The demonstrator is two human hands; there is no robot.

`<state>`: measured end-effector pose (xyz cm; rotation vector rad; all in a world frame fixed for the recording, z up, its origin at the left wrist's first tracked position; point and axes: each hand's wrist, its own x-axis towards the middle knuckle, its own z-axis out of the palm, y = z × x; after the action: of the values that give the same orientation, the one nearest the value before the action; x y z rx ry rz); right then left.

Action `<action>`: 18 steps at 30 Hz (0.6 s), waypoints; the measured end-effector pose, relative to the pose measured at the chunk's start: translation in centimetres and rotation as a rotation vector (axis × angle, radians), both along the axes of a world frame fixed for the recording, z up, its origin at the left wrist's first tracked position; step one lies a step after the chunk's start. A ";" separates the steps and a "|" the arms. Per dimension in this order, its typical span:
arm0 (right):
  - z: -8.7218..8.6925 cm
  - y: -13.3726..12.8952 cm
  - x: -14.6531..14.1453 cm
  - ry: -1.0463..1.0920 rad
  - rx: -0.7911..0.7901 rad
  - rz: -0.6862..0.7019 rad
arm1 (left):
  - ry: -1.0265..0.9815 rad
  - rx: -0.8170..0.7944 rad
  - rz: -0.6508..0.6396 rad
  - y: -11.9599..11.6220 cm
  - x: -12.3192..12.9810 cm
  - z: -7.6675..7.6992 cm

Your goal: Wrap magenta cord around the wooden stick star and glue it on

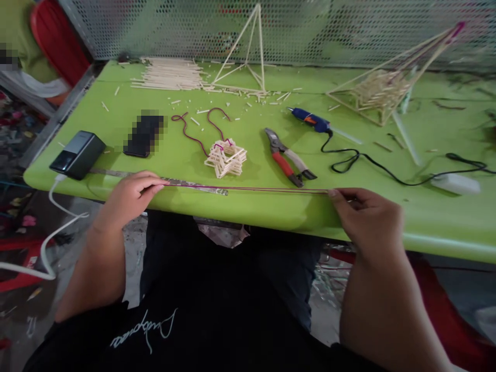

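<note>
Both my hands stretch a thin tan stick with a maroon cord (248,189) along it, just inside the front edge of the green table (263,212). My left hand (132,199) grips one end and rests on a steel ruler (186,185) lying under the stick. My right hand (366,222) pinches the other end between thumb and fingers. Behind the ruler lies a star-shaped stack of glued sticks (225,158), with a loose maroon cord (194,132) curling from it. Red-handled pruning shears (289,157) are the nearest tool to my right hand.
A blue glue gun (310,120), its black cable and a white adapter (455,183) lie on the right. A black power bank (77,155), a phone (145,133), loose sticks (168,74) and stick frames (248,57) (387,88) stand around. A co-worker's green sleeve (23,46) shows far left.
</note>
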<state>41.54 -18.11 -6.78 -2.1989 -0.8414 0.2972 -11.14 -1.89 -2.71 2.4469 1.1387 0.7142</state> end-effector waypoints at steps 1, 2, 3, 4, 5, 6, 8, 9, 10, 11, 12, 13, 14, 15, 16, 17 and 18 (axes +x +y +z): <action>-0.1 -0.1 0.0 -0.004 -0.001 -0.001 | -0.008 0.017 0.006 0.0 0.0 0.0; -0.3 -0.2 0.0 -0.004 0.003 -0.004 | -0.020 0.038 0.018 0.0 -0.1 0.0; -0.4 -0.2 0.0 -0.002 0.008 -0.009 | -0.033 0.063 0.035 -0.1 -0.1 -0.1; -0.5 -0.3 0.0 0.002 0.016 -0.015 | -0.045 0.087 0.052 -0.2 -0.1 -0.2; -0.6 -0.3 0.1 0.009 0.025 -0.022 | -0.053 0.111 0.067 -0.2 -0.1 -0.4; -0.6 -0.3 0.1 0.016 0.034 -0.028 | -0.055 0.131 0.078 -0.3 -0.1 -0.5; -0.7 -0.3 0.1 0.030 0.050 -0.040 | -0.045 0.162 0.094 -0.5 -0.3 -0.6; -0.6 -0.3 0.1 0.036 0.059 -0.045 | -0.034 0.171 0.098 -0.7 -0.5 -0.6; -0.6 -0.3 0.0 0.044 0.069 -0.046 | -0.020 0.175 0.101 -0.8 -0.7 -0.6; -0.5 -0.3 -0.1 0.053 0.080 -0.046 | -0.005 0.177 0.103 -1.0 -0.8 -0.5; -0.4 -0.4 -0.1 0.063 0.093 -0.043 | 0.011 0.177 0.104 -1.1 -1.0 -0.4; -0.2 -0.5 -0.3 0.074 0.106 -0.039 | 0.026 0.176 0.106 -1.3 -1.2 -0.3; -0.1 -0.6 -0.4 0.085 0.121 -0.036 | 0.040 0.177 0.108 -1.5 -1.4 -0.2; 0.1 -0.7 -0.5 0.097 0.137 -0.031 | 0.053 0.180 0.114 -1.7 -1.7 -0.1; 0.3 -0.8 -0.7 0.113 0.153 -0.022 | 0.064 0.183 0.122 -1.8 -1.9 0.0; 0.5 -1.0 -0.9 0.132 0.170 -0.008 | 0.073 0.188 0.135 -2.0 -2.2 0.2; 0.7 -1.0 -1.1 0.156 0.181 0.014 | 0.079 0.194 0.152 -2.1 -2.5 0.3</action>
<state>40.43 -19.14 -6.06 -1.9750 -0.7675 0.3787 -13.60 -3.96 -2.38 2.5884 1.3556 0.8140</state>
